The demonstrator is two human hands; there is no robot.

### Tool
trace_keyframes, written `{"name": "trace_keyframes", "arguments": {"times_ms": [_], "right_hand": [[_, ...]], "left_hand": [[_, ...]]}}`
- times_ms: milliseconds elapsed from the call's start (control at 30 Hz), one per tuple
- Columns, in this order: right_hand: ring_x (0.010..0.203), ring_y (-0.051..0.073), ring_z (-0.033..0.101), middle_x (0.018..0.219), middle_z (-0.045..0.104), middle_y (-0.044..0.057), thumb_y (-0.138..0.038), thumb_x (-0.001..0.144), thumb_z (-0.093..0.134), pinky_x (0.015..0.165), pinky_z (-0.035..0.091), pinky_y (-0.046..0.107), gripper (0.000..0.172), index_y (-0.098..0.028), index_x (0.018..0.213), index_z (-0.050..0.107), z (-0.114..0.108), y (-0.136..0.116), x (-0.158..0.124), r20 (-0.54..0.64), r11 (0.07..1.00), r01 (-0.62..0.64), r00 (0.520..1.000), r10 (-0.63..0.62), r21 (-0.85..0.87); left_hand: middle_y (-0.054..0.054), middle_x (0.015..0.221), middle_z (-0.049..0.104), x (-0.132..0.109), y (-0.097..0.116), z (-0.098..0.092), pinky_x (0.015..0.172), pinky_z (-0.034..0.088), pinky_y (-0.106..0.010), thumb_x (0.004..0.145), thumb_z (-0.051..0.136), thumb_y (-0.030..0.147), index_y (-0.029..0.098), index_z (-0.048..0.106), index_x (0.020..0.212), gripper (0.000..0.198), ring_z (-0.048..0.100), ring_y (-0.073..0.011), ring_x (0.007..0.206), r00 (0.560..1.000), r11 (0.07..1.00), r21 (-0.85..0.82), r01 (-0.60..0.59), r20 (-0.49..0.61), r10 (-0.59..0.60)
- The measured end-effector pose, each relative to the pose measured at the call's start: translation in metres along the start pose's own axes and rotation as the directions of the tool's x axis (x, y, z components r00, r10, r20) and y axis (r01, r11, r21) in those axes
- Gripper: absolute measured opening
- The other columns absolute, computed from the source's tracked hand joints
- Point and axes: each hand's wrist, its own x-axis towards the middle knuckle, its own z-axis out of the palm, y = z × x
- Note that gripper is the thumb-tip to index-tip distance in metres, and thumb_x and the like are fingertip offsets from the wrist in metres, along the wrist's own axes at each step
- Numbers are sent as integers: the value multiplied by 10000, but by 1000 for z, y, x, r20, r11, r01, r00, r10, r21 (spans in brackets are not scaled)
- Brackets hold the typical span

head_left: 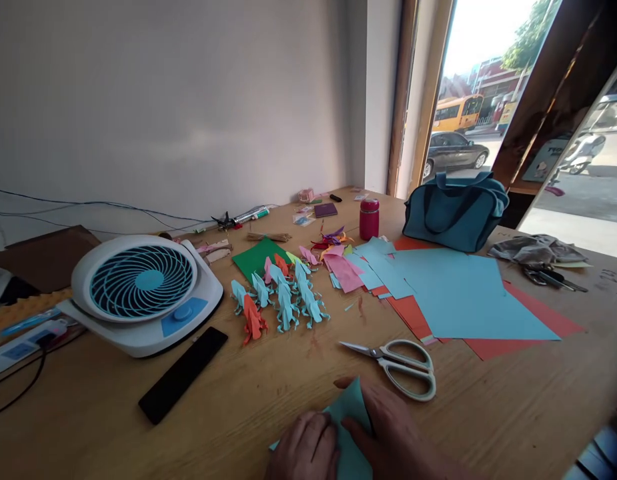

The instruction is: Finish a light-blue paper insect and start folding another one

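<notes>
A piece of light blue paper (352,407) lies on the table at the bottom of the head view, between my two hands. My left hand (305,447) presses on its left part with bent fingers. From the right, my right hand (391,420) grips the paper, thumb on the near face and fingers behind a raised edge. My wrists partly cover the sheet, and its lower end leaves the picture. Just beyond my right hand, scissors (398,365) with white handles lie with blades closed. Several folded paper figures (284,303), mostly light blue, stand in rows farther back.
A white fan (148,287) and a black slab-like object (184,375) are on the left. Large blue sheets (463,287) over red ones spread at right. Behind stand a red flask (369,219) and a teal bag (453,210). Dark keys or tools (553,277) lie farther right.
</notes>
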Motion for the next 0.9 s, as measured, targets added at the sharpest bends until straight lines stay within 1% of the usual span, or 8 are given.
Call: {"name": "trace_keyframes", "arguments": {"times_ms": [67, 167, 267, 333, 400, 567, 700, 900], "right_hand": [[1047, 241, 671, 1165, 698, 97, -187, 826, 573, 895, 545, 360, 417, -201, 1243, 574, -2, -2, -1, -28, 1000, -9, 1000, 9, 22], [841, 202, 663, 1018, 692, 82, -201, 850, 571, 754, 546, 326, 404, -183, 1253, 549, -13, -9, 0, -39, 997, -62, 997, 64, 56], [658, 152, 575, 766, 603, 15, -192, 860, 575, 621, 488, 266, 314, -148, 1170, 581, -27, -15, 2, -35, 995, -70, 997, 73, 65], [594, 131, 513, 685, 524, -23, -196, 862, 580, 565, 442, 245, 248, -150, 1105, 600, -34, -17, 4, -46, 994, -83, 995, 86, 77], [589, 130, 488, 703, 516, -24, -220, 871, 592, 544, 423, 248, 254, -177, 1121, 592, -36, -15, 4, -63, 985, -122, 990, 130, 119], [626, 144, 527, 801, 564, -1, -266, 899, 592, 545, 450, 273, 255, -246, 1151, 562, -35, -10, 4, -51, 965, -148, 985, 163, 217], [611, 141, 527, 805, 558, 2, -272, 879, 633, 518, 445, 278, 235, -247, 1106, 580, -35, -10, 7, -80, 972, -136, 985, 154, 192], [577, 132, 488, 731, 510, -19, -214, 859, 642, 513, 435, 288, 215, -267, 1064, 610, -36, -8, 6, -101, 990, -110, 988, 119, 88]], "left_hand": [[-77, 940, 728, 7, 6, -11, 754, 572, -298, 988, 348, 198, 161, 672, 988, 326, 685, -197, 867, 999, 1000, -22, 13, -38, -13], [-92, 1029, 713, 18, 12, -27, 840, 567, -335, 959, 428, 162, 147, 655, 1077, 256, 665, -209, 956, 983, 994, -80, 75, 174, -61], [-111, 1070, 702, 24, 14, -35, 874, 565, -370, 943, 466, 153, 128, 648, 1095, 238, 652, -222, 992, 958, 985, -125, 122, 274, -84], [-114, 1057, 703, 24, 15, -36, 877, 566, -382, 938, 493, 161, 123, 647, 1087, 218, 649, -224, 989, 952, 981, -148, 124, 298, -75], [-112, 1086, 696, 23, 14, -34, 888, 561, -396, 928, 520, 160, 122, 643, 1094, 210, 638, -229, 1009, 946, 979, -155, 132, 316, -78], [-118, 1103, 685, 21, 9, -30, 897, 551, -376, 936, 520, 158, 97, 644, 1072, 194, 625, -218, 1020, 942, 967, -210, 145, 330, -70], [-113, 1104, 680, 20, 1, -30, 913, 545, -351, 946, 471, 90, 92, 639, 1092, 223, 619, -194, 1024, 945, 964, -229, 137, 323, -58], [-125, 1154, 651, 19, -4, -31, 927, 544, -379, 965, 426, 82, 99, 604, 1179, 279, 589, -210, 1083, 930, 974, -202, 104, 367, -23]]}}
